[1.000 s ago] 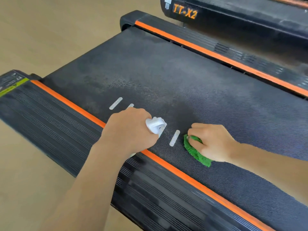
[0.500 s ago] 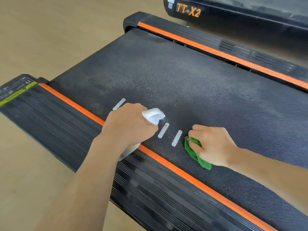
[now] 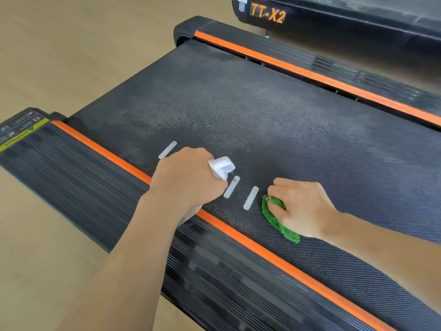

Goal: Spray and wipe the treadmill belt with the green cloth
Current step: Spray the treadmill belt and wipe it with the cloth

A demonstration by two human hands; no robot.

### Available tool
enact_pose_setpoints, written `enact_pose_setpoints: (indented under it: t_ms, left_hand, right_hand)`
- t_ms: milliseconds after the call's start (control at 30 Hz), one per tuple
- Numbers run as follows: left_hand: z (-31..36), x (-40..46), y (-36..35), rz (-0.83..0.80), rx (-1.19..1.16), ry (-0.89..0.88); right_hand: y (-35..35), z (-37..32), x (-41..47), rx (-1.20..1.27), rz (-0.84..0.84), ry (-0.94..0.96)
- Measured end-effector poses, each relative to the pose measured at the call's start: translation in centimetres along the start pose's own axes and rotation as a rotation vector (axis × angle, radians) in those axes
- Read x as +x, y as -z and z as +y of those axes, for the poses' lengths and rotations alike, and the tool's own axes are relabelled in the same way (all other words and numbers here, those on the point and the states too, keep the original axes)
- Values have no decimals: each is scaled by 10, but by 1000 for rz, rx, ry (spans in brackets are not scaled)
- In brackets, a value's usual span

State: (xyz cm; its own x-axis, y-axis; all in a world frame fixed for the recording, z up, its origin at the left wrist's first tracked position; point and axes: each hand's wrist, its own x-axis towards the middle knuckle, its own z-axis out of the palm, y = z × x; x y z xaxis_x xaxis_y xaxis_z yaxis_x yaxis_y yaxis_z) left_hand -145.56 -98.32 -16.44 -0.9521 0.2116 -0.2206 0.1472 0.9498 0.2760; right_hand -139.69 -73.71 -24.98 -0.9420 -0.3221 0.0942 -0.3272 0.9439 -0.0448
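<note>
The black textured treadmill belt [image 3: 274, 111] runs across the middle of the view, with pale damp patches toward its far left end. My left hand [image 3: 186, 180] is wrapped around a white spray bottle [image 3: 222, 167], its nozzle pointing right over the belt; the bottle's body is mostly hidden under the hand. My right hand [image 3: 301, 206] presses a bunched green cloth [image 3: 276, 218] flat on the belt near the front orange stripe. White dash marks [image 3: 250, 198] lie on the belt between the two hands.
A ribbed black side rail [image 3: 78, 177] with an orange stripe [image 3: 274, 259] borders the belt in front; another orange-striped rail [image 3: 310, 72] borders it behind. A second machine marked TT-X2 [image 3: 267, 15] stands at the back. Light wooden floor [image 3: 59, 56] lies to the left.
My left hand has raised the spray bottle's nozzle a little and drawn slightly left, uncovering a white dash. The right hand with the cloth has stayed almost in place.
</note>
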Motion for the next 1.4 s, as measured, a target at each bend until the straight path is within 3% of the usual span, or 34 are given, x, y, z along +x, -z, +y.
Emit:
enact_pose_setpoints:
  t_ms: [733, 1100, 1200, 1400]
  left_hand:
    - [6, 5, -1, -89, 61, 23]
    - [14, -1, -2, -40, 127, 10]
    - [19, -3, 4, -27, 46, 26]
    - [21, -4, 10, -71, 70, 19]
  right_hand:
    - [-2, -1, 0, 28, 10, -28]
    - [-3, 0, 0, 21, -27, -35]
    - [-3, 0, 1, 30, -35, -45]
    - [-3, 0, 1, 41, -51, -54]
